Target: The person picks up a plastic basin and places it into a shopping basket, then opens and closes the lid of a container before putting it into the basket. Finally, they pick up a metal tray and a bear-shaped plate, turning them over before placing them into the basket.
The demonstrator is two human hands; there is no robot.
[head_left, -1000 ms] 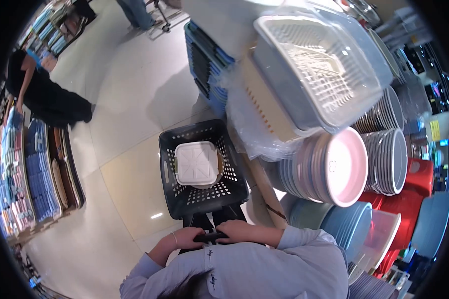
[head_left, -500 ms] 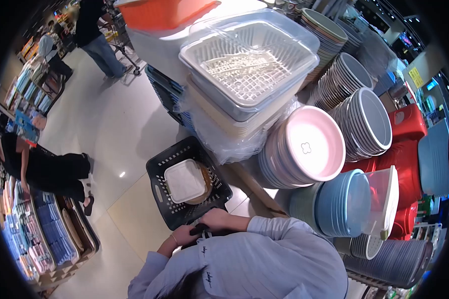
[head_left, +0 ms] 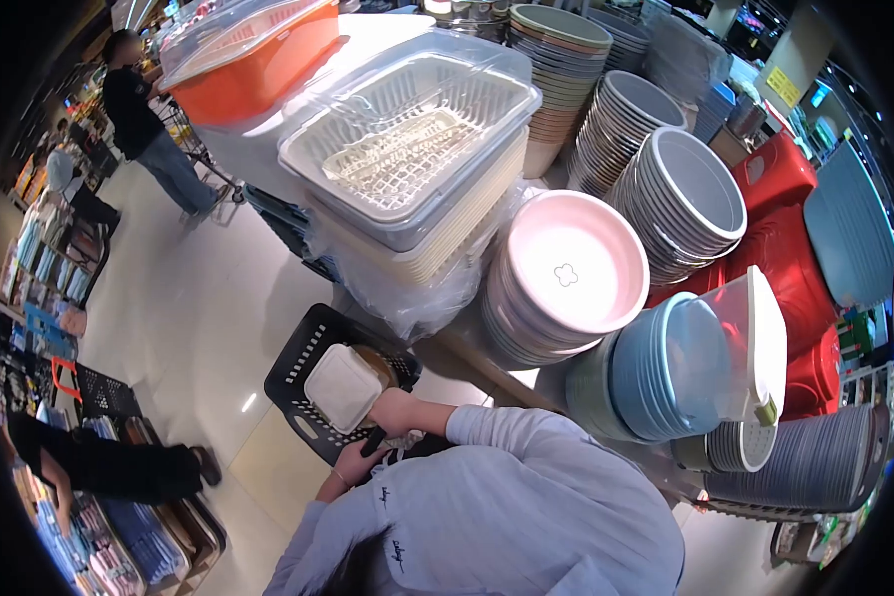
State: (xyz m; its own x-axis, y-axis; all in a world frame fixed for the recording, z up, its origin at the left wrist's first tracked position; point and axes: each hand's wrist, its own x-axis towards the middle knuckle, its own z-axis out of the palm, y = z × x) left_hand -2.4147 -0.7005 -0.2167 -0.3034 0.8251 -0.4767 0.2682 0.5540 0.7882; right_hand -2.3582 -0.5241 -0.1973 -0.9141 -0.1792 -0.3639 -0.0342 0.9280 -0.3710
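Observation:
A black shopping basket with perforated sides hangs in front of my body. Inside it, a white square container lies on top of a brown round item, which is mostly covered. My left hand, with a thin bracelet at the wrist, is closed around the basket's black handle. Close beside it, my right hand is also closed at the handle, over the basket's near side; its fingertips are partly hidden.
At the right, a display holds a pink basin on a stack, grey buckets, blue buckets and a clear-covered drainer basket. An orange tub stands farther back. People stand by shelves on the left.
My view has shifted, and the basket appears farther left. My right hand has moved forward over the basket's near side. The person at the lower left has moved down in the view.

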